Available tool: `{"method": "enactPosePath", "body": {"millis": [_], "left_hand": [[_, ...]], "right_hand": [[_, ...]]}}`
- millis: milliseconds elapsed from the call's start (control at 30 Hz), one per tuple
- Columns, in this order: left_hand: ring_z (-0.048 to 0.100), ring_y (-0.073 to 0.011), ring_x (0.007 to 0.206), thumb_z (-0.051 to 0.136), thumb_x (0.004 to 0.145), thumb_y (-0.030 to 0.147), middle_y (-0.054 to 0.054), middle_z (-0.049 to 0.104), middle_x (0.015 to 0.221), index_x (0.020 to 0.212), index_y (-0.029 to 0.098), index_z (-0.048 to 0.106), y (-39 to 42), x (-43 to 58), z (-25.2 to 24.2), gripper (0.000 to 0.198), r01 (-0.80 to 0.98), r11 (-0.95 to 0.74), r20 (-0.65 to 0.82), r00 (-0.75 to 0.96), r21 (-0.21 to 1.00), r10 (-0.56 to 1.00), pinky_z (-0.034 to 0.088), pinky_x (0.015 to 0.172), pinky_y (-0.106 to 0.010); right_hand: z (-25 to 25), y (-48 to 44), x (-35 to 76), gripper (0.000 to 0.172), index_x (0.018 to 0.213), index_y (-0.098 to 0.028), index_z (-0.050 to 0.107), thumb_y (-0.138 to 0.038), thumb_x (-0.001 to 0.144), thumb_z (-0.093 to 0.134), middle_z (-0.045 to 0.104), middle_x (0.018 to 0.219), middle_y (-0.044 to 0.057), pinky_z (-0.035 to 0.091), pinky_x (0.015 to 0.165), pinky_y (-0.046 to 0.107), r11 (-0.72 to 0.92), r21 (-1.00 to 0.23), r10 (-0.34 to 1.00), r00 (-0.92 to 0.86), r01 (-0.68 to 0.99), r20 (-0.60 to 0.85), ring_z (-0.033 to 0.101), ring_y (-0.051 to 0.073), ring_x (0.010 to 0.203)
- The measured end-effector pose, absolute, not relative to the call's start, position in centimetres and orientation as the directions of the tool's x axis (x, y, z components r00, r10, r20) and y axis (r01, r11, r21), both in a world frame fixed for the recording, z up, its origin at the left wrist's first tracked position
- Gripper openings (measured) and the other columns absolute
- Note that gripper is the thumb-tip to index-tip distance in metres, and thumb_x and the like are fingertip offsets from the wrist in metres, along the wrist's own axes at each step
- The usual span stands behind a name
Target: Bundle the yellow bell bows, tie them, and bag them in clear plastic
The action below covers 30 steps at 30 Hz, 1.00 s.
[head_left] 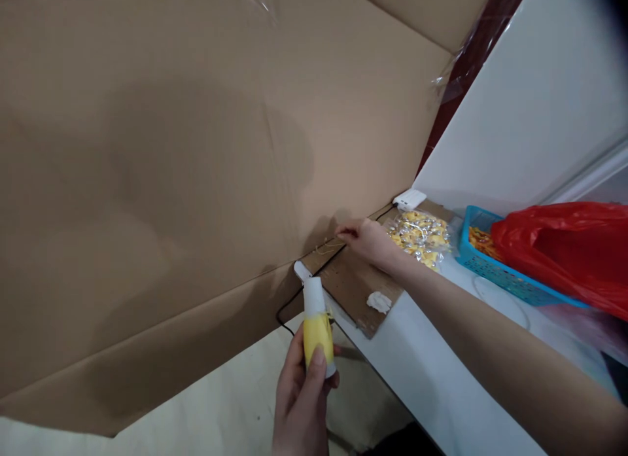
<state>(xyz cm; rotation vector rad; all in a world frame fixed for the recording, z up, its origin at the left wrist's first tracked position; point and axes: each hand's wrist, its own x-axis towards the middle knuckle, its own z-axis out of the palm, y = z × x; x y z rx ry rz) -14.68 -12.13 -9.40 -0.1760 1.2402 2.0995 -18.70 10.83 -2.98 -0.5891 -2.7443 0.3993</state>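
My left hand (307, 390) is wrapped around a thread spool (318, 332), a white tapering tube with a yellow winding about its middle. The spool stands nearly upright, narrow end at the top. Farther off, my right hand (366, 240) is closed in a pinch low in front of the cardboard. A thin pale yellow thread (324, 248) loops beside its fingertips and seems to run into the pinch. Below the right hand lies a brown board (356, 286) with a crumpled white scrap (379, 302) on it.
A large cardboard sheet (196, 181) stands along the left and front. A black cable (330, 260) runs to a white device (409, 199). Beside the right forearm are a bag of small yellow pieces (422, 233), a blue basket (510, 273) and a red plastic bag (564, 246) on the white table (417, 358).
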Motion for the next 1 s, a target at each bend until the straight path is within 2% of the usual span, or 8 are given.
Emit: {"method": "enactPosePath", "body": {"millis": [133, 300, 400, 500, 700, 900, 1000], "left_hand": [[0.056, -0.0206, 0.086, 0.077, 0.066, 0.043, -0.009, 0.068, 0.103, 0.114, 0.022, 0.066, -12.5, -14.7, -10.0, 0.054, -0.64, -0.306, -0.468, -0.744, 0.705, 0.477, 0.039, 0.065, -0.028], [0.058, -0.0211, 0.085, 0.078, 0.065, 0.042, -0.01, 0.068, 0.101, 0.118, 0.022, 0.063, -12.8, -14.9, -10.7, 0.058, -0.643, -0.307, -0.477, -0.744, 0.701, 0.468, 0.04, 0.063, -0.028], [0.059, -0.0215, 0.084, 0.077, 0.065, 0.043, -0.009, 0.069, 0.091, 0.117, 0.021, 0.064, -12.9, -15.0, -10.8, 0.057, -0.641, -0.297, -0.484, -0.746, 0.708, 0.457, 0.041, 0.063, -0.028], [0.058, -0.0204, 0.082, 0.078, 0.065, 0.042, -0.009, 0.069, 0.091, 0.112, 0.021, 0.066, -12.9, -15.1, -10.7, 0.053, -0.639, -0.306, -0.468, -0.745, 0.706, 0.476, 0.04, 0.061, -0.027], [0.057, -0.0203, 0.082, 0.078, 0.066, 0.041, -0.008, 0.069, 0.097, 0.11, 0.023, 0.068, -13.0, -15.2, -10.6, 0.049, -0.64, -0.302, -0.472, -0.745, 0.707, 0.472, 0.04, 0.062, -0.027], [0.056, -0.0204, 0.082, 0.077, 0.066, 0.043, -0.008, 0.068, 0.091, 0.113, 0.02, 0.066, -12.7, -15.1, -11.0, 0.053, -0.64, -0.293, -0.462, -0.738, 0.71, 0.492, 0.039, 0.061, -0.027], [0.057, -0.0204, 0.082, 0.077, 0.067, 0.043, -0.007, 0.068, 0.092, 0.112, 0.021, 0.066, -12.6, -15.1, -11.1, 0.051, -0.641, -0.289, -0.467, -0.738, 0.711, 0.488, 0.039, 0.062, -0.028]], "right_hand": [[-2.8, 10.6, -19.6, 0.017, 0.094, -0.017, 0.067, -0.031, 0.093, 0.057, 0.068, 0.091, 0.003, 0.051, 0.076, 0.033, 0.921, -0.223, 0.365, -0.909, 0.321, 0.199, 0.064, 0.016, 0.081], [-2.4, 9.7, -18.6, 0.016, 0.092, -0.03, 0.072, -0.023, 0.09, 0.057, 0.07, 0.096, 0.0, 0.041, 0.077, 0.029, 0.984, -0.081, 0.171, -0.961, 0.157, 0.216, 0.062, 0.018, 0.092], [-2.8, 9.7, -18.7, 0.019, 0.092, -0.029, 0.072, -0.019, 0.089, 0.056, 0.07, 0.095, 0.001, 0.037, 0.076, 0.03, 0.994, -0.023, 0.106, -0.973, 0.104, 0.205, 0.061, 0.018, 0.089], [-3.4, 10.0, -19.0, 0.025, 0.094, -0.028, 0.072, -0.012, 0.088, 0.054, 0.068, 0.095, 0.002, 0.036, 0.076, 0.03, 0.997, 0.009, 0.07, -0.978, 0.073, 0.196, 0.061, 0.018, 0.086], [-3.3, 10.5, -18.8, 0.026, 0.089, -0.027, 0.073, -0.009, 0.085, 0.055, 0.069, 0.098, 0.002, 0.037, 0.077, 0.03, 0.998, -0.003, 0.065, -0.981, 0.065, 0.185, 0.062, 0.018, 0.088], [-2.6, 11.6, -19.0, 0.024, 0.1, -0.024, 0.071, -0.014, 0.091, 0.051, 0.071, 0.102, 0.002, 0.043, 0.077, 0.028, 0.983, -0.063, 0.183, -0.957, 0.174, 0.226, 0.064, 0.018, 0.091], [-3.0, 12.1, -19.7, 0.022, 0.099, -0.025, 0.071, -0.015, 0.091, 0.053, 0.071, 0.103, 0.001, 0.046, 0.076, 0.028, 0.981, -0.081, 0.191, -0.959, 0.178, 0.207, 0.065, 0.018, 0.091]]}}
